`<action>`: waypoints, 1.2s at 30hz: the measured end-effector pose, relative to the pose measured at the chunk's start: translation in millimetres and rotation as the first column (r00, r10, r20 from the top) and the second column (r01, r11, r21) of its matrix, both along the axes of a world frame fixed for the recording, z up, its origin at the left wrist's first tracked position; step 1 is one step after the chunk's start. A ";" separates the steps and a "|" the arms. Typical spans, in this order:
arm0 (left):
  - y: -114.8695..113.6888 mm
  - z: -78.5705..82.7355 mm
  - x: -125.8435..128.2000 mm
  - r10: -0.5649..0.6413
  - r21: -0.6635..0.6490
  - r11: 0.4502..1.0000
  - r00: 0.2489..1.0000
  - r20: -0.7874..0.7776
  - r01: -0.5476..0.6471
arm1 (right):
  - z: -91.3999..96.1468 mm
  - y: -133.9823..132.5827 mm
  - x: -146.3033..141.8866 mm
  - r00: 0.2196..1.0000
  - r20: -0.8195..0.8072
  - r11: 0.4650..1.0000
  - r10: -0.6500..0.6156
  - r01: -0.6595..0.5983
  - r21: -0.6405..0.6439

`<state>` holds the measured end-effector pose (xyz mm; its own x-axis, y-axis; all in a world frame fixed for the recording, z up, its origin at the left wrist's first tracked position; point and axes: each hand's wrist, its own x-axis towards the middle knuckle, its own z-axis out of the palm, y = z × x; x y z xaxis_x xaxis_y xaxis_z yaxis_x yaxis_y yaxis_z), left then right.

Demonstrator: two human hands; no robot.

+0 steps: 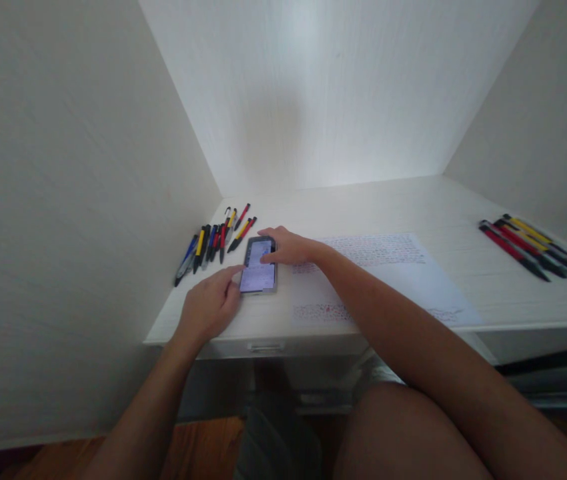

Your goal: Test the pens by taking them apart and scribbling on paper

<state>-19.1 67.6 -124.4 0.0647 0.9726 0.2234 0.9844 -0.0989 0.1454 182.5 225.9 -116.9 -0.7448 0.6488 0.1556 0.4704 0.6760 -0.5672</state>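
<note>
A phone (258,273) with a lit screen lies flat on the white desk (413,200), near its front left. My left hand (209,307) rests on the desk beside the phone's left edge, fingers loosely curled, forefinger and thumb touching that edge. My right hand (287,247) reaches across from the right and lies over the phone's top right corner, a fingertip on the screen. Under my right forearm lies a sheet of paper (393,273) with lines of writing.
Several pens (213,241) in red, yellow, blue and black lie fanned out left of the phone by the left wall. Another group of red and yellow pens (531,245) lies at the desk's right. Walls close the desk on three sides. My knees are below.
</note>
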 end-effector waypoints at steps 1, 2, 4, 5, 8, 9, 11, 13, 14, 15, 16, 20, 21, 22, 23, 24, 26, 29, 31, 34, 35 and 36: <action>-0.2 0.2 0.1 0.003 -0.001 1.000 1.000 0.003 -0.003 | -0.4 0.3 0.1 1.000 -0.003 1.000 0.001 -0.001 -0.001; -0.4 0.4 0.4 0.007 -0.003 1.000 1.000 0.006 -0.007 | -0.7 0.6 0.2 1.000 -0.009 1.000 0.001 -0.001 -0.001; -1.1 0.8 0.9 0.015 -0.002 1.000 1.000 0.007 -0.015 | -0.7 0.6 0.3 1.000 -0.020 1.000 -0.004 0.004 -0.005; -1.3 0.8 1.1 0.013 0.002 1.000 1.000 0.007 -0.013 | -0.2 0.2 0.3 1.000 -0.022 1.000 -0.005 0.005 -0.008; -1.6 0.4 1.0 -0.003 0.013 1.000 1.000 0.006 0.003 | 3.6 -2.5 1.2 1.000 -0.005 1.000 -0.011 0.010 -0.023; -1.5 0.1 0.9 -0.008 0.013 1.000 1.000 0.004 0.008 | 5.4 -3.5 1.9 1.000 0.003 1.000 -0.012 0.012 -0.027; -1.0 -0.4 0.6 -0.004 0.009 1.000 1.000 -0.001 0.004 | 9.5 -5.1 4.1 1.000 0.010 0.999 0.001 -0.001 -0.042; -0.3 -0.5 0.6 0.002 0.005 1.000 1.000 -0.007 -0.002 | 13.6 -5.9 6.9 0.999 -0.001 0.997 0.046 -0.046 -0.068; -0.1 -0.5 0.6 0.002 0.004 1.000 1.000 -0.010 -0.002 | 15.6 -6.1 8.2 0.997 -0.013 0.994 0.072 -0.073 -0.084; 0.0 -0.4 0.7 0.003 0.007 1.000 1.000 -0.012 -0.003 | 17.4 -6.2 9.4 0.995 -0.025 0.990 0.094 -0.096 -0.100; 0.0 -0.3 0.9 0.003 0.008 1.000 1.000 -0.013 -0.003 | 19.0 -6.4 10.4 0.993 -0.035 0.987 0.110 -0.113 -0.112; -0.6 -0.1 1.4 0.016 0.014 1.000 1.000 -0.013 -0.016 | 22.9 -7.8 11.5 0.990 -0.043 0.981 0.135 -0.140 -0.137; -0.8 -0.1 1.5 0.020 0.013 1.000 1.000 -0.014 -0.020 | 23.4 -8.2 11.4 0.989 -0.041 0.979 0.142 -0.147 -0.140; -0.9 -0.1 1.6 0.022 0.011 1.000 1.000 -0.015 -0.022 | 23.7 -8.5 11.2 0.988 -0.040 0.978 0.151 -0.155 -0.140; -0.9 -0.1 1.6 0.023 0.008 1.000 1.000 -0.016 -0.022 | 24.0 -8.6 11.0 0.986 -0.040 0.977 0.160 -0.164 -0.139; -1.0 0.0 1.7 0.021 0.006 1.000 1.000 -0.016 -0.021 | 24.2 -8.6 10.9 0.985 -0.039 0.975 0.168 -0.172 -0.138; -1.0 0.2 1.9 0.018 0.007 1.000 1.000 -0.015 -0.018 | 24.4 -8.5 10.8 0.984 -0.035 0.974 0.176 -0.179 -0.136; -1.0 0.4 2.1 0.024 0.005 1.000 1.000 -0.017 -0.024 | 24.5 -8.0 11.0 0.984 -0.028 0.974 0.178 -0.180 -0.141; -1.1 0.6 2.1 0.025 0.001 1.000 1.000 -0.018 -0.025 | 24.4 -7.7 11.4 0.984 -0.024 0.974 0.177 -0.178 -0.142; -1.3 0.9 2.0 0.018 0.008 1.000 1.000 -0.020 -0.018 | 24.2 -7.4 12.0 0.986 -0.017 0.975 0.166 -0.166 -0.146; -1.4 1.1 2.0 0.014 0.010 1.000 1.000 -0.019 -0.014 | 24.2 -7.4 12.1 0.987 -0.016 0.976 0.159 -0.160 -0.148; -1.6 1.4 2.1 0.012 0.013 1.000 1.000 -0.018 -0.012 | 24.3 -7.5 12.1 0.988 -0.015 0.977 0.154 -0.154 -0.149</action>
